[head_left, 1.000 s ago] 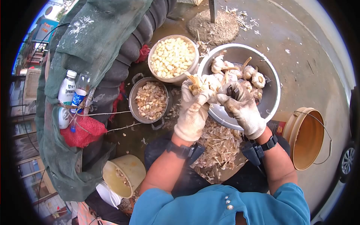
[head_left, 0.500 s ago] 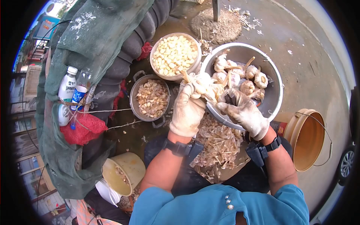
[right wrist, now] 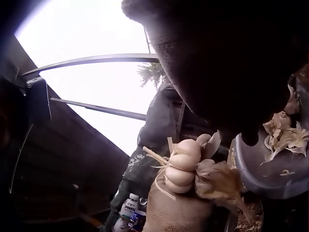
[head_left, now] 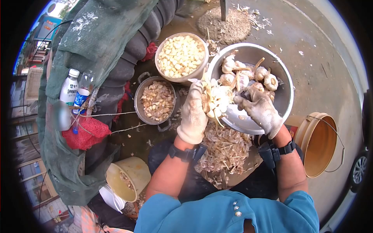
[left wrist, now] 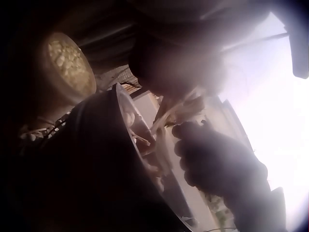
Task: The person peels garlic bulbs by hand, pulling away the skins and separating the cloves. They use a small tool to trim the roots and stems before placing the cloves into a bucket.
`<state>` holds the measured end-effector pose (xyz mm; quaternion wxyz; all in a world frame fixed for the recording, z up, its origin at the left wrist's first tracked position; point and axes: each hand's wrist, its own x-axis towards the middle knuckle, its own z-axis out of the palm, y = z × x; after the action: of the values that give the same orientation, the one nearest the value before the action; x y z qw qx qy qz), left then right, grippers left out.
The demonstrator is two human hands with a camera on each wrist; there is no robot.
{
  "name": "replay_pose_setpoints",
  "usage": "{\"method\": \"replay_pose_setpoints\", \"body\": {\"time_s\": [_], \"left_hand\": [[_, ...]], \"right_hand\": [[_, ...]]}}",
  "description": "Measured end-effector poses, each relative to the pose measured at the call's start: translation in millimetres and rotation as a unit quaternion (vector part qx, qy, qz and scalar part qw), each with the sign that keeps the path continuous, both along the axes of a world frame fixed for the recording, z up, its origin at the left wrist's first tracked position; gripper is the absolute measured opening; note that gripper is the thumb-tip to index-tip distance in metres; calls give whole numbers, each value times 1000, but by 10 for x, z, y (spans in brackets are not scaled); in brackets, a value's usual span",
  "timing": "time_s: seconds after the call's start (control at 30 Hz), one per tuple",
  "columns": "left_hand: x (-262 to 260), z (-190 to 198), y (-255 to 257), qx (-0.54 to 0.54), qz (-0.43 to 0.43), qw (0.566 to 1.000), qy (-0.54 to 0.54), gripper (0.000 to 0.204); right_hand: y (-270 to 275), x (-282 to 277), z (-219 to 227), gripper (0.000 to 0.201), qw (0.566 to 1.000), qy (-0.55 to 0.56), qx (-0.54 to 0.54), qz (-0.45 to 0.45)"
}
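Observation:
In the head view my gloved left hand [head_left: 193, 112] grips a garlic bulb [head_left: 217, 98], its bare white cloves facing the bowl and its dry stalk upward. The right wrist view shows the same cloves [right wrist: 181, 166] close up, with loose papery skin beside them. My gloved right hand [head_left: 262, 114] is a short way to the right of the bulb, over the near rim of the grey metal bowl [head_left: 292, 91]. Its fingers are curled, with a dark patch at the fingertips. Several whole garlic bulbs [head_left: 271, 82] lie in the bowl beyond it.
Left of the bowl stands a tub [head_left: 207, 58] full of peeled cloves, and a smaller pot [head_left: 136, 99] of cloves with skins. A heap of garlic skins [head_left: 225, 149] lies between the knees. Buckets stand right [head_left: 320, 143] and lower left [head_left: 134, 174]. Bottles [head_left: 70, 87] hang at the left.
The hands have drawn apart; the right moved right, off the bulb. The bulb has turned in my left hand, and more bare cloves show.

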<state>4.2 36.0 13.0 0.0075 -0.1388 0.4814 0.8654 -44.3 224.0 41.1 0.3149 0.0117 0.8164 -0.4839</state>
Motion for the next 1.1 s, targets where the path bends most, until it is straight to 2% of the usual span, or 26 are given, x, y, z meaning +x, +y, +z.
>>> {"method": "replay_pose_setpoints", "body": {"time_s": [0.03, 0.07, 0.13, 0.17, 0.2, 0.27, 0.3, 0.33, 0.4, 0.43, 0.47, 0.5, 0.53, 0.57, 0.6, 0.63, 0.67, 0.7, 0.73, 0.8, 0.87, 0.9, 0.97, 1.03, 1.07, 1.1], "left_hand": [[10, -11, -15, -19, -23, 999, -15, 47], [24, -25, -20, -37, -46, 998, -31, 50], [41, -39, -32, -58, -68, 996, -27, 50], [49, -45, -42, -81, -89, 992, -21, 51], [61, -57, -46, -104, -111, 988, -16, 51], [74, -80, -31, -126, -113, 986, 2, 54], [95, -66, -27, -150, -136, 979, 5, 57], [109, -24, -18, -174, -158, 972, 7, 59], [131, -13, -41, -160, -164, 973, 4, 66], [130, -48, -78, -156, -194, 968, 24, 68], [130, -80, -99, -153, -224, 961, 45, 70], [134, -105, -99, -152, -224, 962, 43, 70], [134, -126, -94, -145, -204, 967, 56, 70], [128, -134, -87, -138, -183, 971, 69, 70], [113, -135, -60, -139, -184, 971, 69, 70], [93, -127, -14, -83, -150, 985, 34, 67], [84, -113, 13, -26, -116, 993, -3, 63], [136, -69, -17, 28, -124, 992, -18, 55], [137, -66, -17, 27, -124, 992, -18, 55], [129, -65, -4, 70, -81, 993, -53, 56], [119, -24, -42, 57, -86, 994, -34, 55], [117, 7, -80, 44, -88, 995, -15, 53], [107, -4, -112, -8, -84, 996, 37, 51], [85, -42, -112, 21, -76, 997, 16, 51], [73, -52, -115, 53, -68, 996, -4, 51], [59, -54, -121, 111, -71, 991, -29, 49]], "right_hand": [[21, -34, -37, 36, 998, 48, 38, -19], [36, -12, -40, 36, 998, 45, 39, -19], [27, 49, 31, 35, 988, 105, -109, -12], [-1, 73, 99, 39, 982, 124, -144, 11], [-21, 92, 82, 39, 982, 121, -143, 11], [-35, 126, 35, 44, 972, 33, -232, 25], [-24, 140, 58, 42, 971, 109, -199, 75], [-12, 147, 48, 42, 972, 106, -197, 75], [11, 140, -6, 36, 962, 110, -219, 119], [-3, 116, -49, 33, 952, 134, -243, 131], [9, 123, -39, 33, 952, 133, -243, 130], [25, 124, 10, 32, 970, 81, -194, 123], [12, 117, 81, 32, 982, 30, -145, 114], [0, 114, 112, 32, 982, 30, -145, 114], [-11, 111, 135, 29, 979, 16, -190, 73], [-21, 110, 145, 26, 972, 2, -233, 32], [-35, 129, 150, 26, 972, 2, -233, 31], [-50, 156, 156, 24, 954, -82, -287, -26], [-60, 169, 158, 22, 923, -166, -338, -83], [-51, 164, -1, 17, 914, -158, -366, -79], [-30, 104, -1, 16, 855, -176, -464, -152], [-6, 70, 14, 15, 888, -127, -419, -144], [37, 37, 54, 16, 906, -99, -379, -160], [69, 0, 28, 17, 915, -86, -358, -166], [70, -37, -20, 22, 966, 8, -220, -136], [80, -69, -56, 28, 987, 102, -74, -101]]}}
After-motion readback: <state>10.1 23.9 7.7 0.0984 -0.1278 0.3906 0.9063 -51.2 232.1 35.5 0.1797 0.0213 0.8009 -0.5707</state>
